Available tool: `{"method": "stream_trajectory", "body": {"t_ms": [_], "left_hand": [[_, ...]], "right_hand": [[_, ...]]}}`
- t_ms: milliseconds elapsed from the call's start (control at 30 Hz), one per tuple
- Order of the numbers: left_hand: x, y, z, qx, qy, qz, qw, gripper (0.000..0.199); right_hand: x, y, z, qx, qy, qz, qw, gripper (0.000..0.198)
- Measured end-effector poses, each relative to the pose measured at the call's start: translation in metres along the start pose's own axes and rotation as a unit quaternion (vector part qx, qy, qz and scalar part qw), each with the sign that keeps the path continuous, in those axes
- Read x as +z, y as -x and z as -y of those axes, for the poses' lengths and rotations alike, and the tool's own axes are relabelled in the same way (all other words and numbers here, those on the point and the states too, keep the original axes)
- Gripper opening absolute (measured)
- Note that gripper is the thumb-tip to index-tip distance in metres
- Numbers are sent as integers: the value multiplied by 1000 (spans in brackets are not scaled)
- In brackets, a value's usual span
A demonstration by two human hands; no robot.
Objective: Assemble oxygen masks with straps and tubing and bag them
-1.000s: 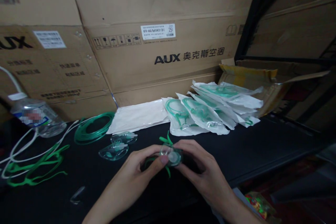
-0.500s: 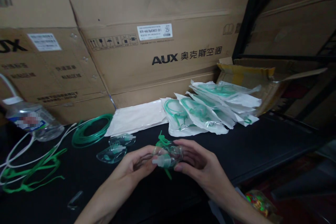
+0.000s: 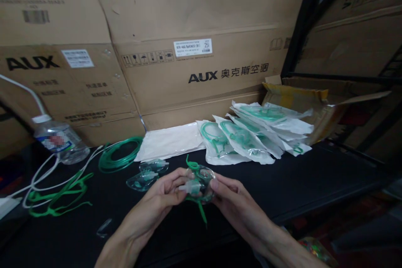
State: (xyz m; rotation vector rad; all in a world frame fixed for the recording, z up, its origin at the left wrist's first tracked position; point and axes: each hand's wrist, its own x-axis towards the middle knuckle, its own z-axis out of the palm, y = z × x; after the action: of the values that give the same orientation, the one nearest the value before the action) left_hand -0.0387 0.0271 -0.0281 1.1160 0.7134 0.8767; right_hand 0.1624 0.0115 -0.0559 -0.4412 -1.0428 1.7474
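Between my two hands is a clear oxygen mask (image 3: pixel 205 184) with a pale green connector at its front and a green strap (image 3: pixel 192 165) tied through it. My left hand (image 3: pixel 168 188) is closed on the mask's left side, by the connector. On the other side my right hand (image 3: pixel 228 190) grips the rim, thumb on top and fingers partly hidden behind. Two more clear masks (image 3: pixel 143 181) lie on the black table just left of my left hand. Loose green straps (image 3: pixel 59 199) and a coil of green tubing (image 3: pixel 106 161) rest farther left.
Several sealed pouches (image 3: pixel 245 136) holding green tubing and masks lie at the back right beside a flat white pouch (image 3: pixel 171 140). A plastic bottle (image 3: pixel 67 140) and white cable stand at left. Large cartons (image 3: pixel 201 16) wall off the back; an open carton (image 3: pixel 295 92) sits right.
My right thumb has moved onto the mask's rim, and the mask has turned slightly between my hands, its lower strap end showing more. The whole view has shifted a little.
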Motion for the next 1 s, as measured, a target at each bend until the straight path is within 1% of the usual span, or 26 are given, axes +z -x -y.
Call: {"method": "stream_trajectory", "body": {"t_ms": [133, 200, 267, 333, 367, 433, 467, 533, 567, 600, 633, 700, 733, 800, 900, 1000], "left_hand": [[-1, 1, -1, 10, -9, -23, 1000, 33], [3, 1, -1, 18, -24, -23, 999, 32], [8, 2, -1, 27, -56, -18, 998, 32], [12, 3, -2, 36, -158, -29, 986, 31], [12, 5, -4, 40, -226, -43, 972, 33], [4, 9, -14, 49, -352, -94, 930, 36], [-5, 12, -22, 55, -398, -134, 906, 37], [-35, 18, -44, 63, -456, -233, 856, 38], [-54, 21, -57, 61, -485, -289, 823, 39], [-74, 22, -69, 48, -512, -329, 792, 38], [-94, 22, -81, 26, -537, -352, 766, 35], [-131, 15, -97, -30, -582, -355, 731, 29], [-146, 9, -101, -60, -600, -343, 720, 31], [-166, -4, -100, -106, -627, -313, 705, 34], [-180, -21, -88, -144, -653, -281, 689, 33], [-185, -25, -78, -154, -661, -283, 678, 33]], "right_hand": [[0, -2, -5, 16, -20, -23, 999, 24], [-4, -1, -6, 22, -32, -20, 999, 23], [-8, 0, -7, 26, -37, -5, 999, 26], [-11, 1, -9, 30, -26, 8, 999, 29], [-12, 1, -9, 30, -16, 8, 999, 29], [-12, 0, -10, 29, -6, -11, 999, 28], [-12, 0, -10, 31, -8, -25, 999, 28], [-12, -1, -10, 36, -29, -48, 998, 27], [-13, -1, -11, 41, -42, -53, 997, 27], [-13, -1, -11, 45, -54, -54, 996, 25], [-13, -1, -11, 47, -62, -52, 996, 24], [-14, 0, -12, 46, -70, -42, 996, 21], [-14, 1, -12, 43, -70, -35, 996, 20], [-13, 3, -12, 37, -69, -9, 997, 19], [-12, 5, -11, 29, -71, 34, 996, 17], [-10, 6, -9, 24, -76, 57, 995, 16]]}}
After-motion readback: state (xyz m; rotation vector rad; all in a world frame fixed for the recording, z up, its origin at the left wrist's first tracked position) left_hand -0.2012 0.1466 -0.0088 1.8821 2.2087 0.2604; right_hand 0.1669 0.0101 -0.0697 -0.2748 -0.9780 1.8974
